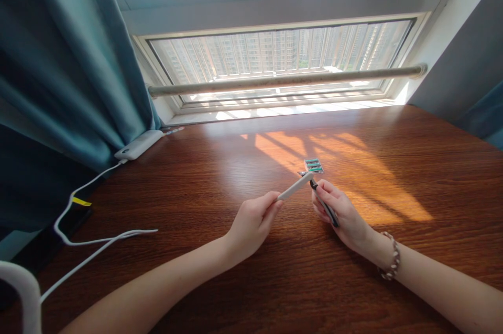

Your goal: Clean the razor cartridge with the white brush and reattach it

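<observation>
Risks, big to small:
- Brown wood-grain surface (196, 177): sun is throwing a bright patch w/ dark bars around the work; glare could be hiding small edges, causing a misjudged reach.
- Both hands working above it. R hand (341, 213) is curling round a slim black-and-grey handle (326, 206); L hand (251, 224) is pinching a slim white flat stick (294, 187) by its near end. Far ends are crossing or nearly meeting; can't tell if touching. Loose L pinch could be letting the stick twist or slip.
- Small flat pack w/ green strips (313, 165) is lying just beyond the tips, i.e. in the way; a forward slip could be knocking it.
- Tiny silvery piece (302, 173) is showing by the stick's tip; if sharp, could be nicking fingers. Attachment unclear.

Around, big to small:
- Metal-framed window (294, 51) backing the surface; teal cloth curtain (70, 35) hanging L.
- Thin white cable (94, 242) looping L, well apart from the hands; could be snagging the L forearm if it's swinging out.
- White rectangular block (139, 145), poss. power bank, sitting by the curtain.
- Yellow tab (81, 201) sticking out by the cable.
</observation>
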